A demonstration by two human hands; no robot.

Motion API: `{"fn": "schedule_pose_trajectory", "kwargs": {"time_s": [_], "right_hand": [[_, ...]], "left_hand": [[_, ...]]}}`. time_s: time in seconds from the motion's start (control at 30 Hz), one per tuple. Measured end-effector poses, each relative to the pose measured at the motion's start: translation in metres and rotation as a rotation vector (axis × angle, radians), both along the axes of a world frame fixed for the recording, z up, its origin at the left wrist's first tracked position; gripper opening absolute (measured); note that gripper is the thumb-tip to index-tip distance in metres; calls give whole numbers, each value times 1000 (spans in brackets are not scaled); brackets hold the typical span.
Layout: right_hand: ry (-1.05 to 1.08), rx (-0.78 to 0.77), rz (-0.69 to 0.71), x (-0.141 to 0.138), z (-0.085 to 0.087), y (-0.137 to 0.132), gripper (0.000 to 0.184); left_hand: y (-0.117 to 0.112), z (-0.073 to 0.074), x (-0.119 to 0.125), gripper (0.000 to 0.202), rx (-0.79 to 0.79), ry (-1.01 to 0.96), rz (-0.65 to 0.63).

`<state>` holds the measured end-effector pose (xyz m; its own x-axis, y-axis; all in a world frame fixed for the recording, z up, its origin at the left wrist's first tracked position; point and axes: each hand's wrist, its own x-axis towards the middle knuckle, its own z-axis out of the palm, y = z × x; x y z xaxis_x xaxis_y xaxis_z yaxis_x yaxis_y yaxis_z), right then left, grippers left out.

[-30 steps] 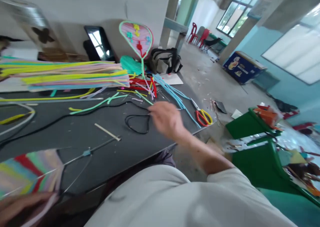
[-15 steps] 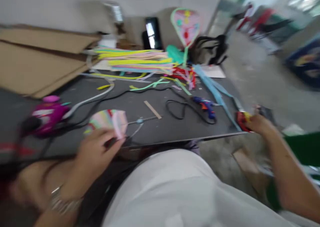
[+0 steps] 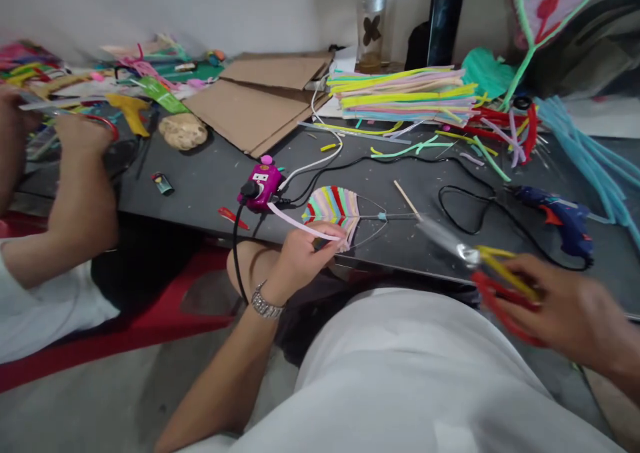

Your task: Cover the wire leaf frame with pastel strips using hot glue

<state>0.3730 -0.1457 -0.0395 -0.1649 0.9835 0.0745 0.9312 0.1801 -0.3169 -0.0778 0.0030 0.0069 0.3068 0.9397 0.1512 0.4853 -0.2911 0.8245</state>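
Pink strip (image 3: 300,224) sloped leftward from the left hand (image 3: 301,256), which pinched it; scissors (image 3: 469,256), gripped in the right hand (image 3: 575,306), pointed left, apart from the strip.

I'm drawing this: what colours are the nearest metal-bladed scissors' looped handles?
Red handle and yellow handle, best in head view.

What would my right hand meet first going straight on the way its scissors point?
Likely the stick, by the tips of the scissors; depth is unclear, so your right hand might pass above it.
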Motion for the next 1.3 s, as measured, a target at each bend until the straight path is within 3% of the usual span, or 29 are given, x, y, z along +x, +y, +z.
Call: {"fn": "schedule_pose_trajectory", "kwargs": {"time_s": [0.03, 0.1, 0.2, 0.37, 0.6, 0.9, 1.3], "right_hand": [[-30, -66, 109, -33, 19, 35, 30], [-58, -18, 299, -89, 50, 83, 28], [-137, -5, 408, -130, 65, 106, 30], [-189, 53, 448, -127, 58, 105, 31], [-302, 114, 517, -127, 66, 110, 30], [-455, 159, 593, -125, 62, 113, 26], [-331, 125, 639, -125, 55, 113, 34]], "left_hand": [[0, 0, -1, 13, 1, -4, -6], [0, 1, -2, 13, 8, -13, -19], [-1, 2, -2, 12, 12, -41, -25], [-2, 1, -2, 12, 9, -84, -25], [-3, -1, -3, 15, -8, -61, -23], [-3, -1, -2, 14, -23, -83, -34], [-3, 3, -4, 17, -45, -47, -18]]}}
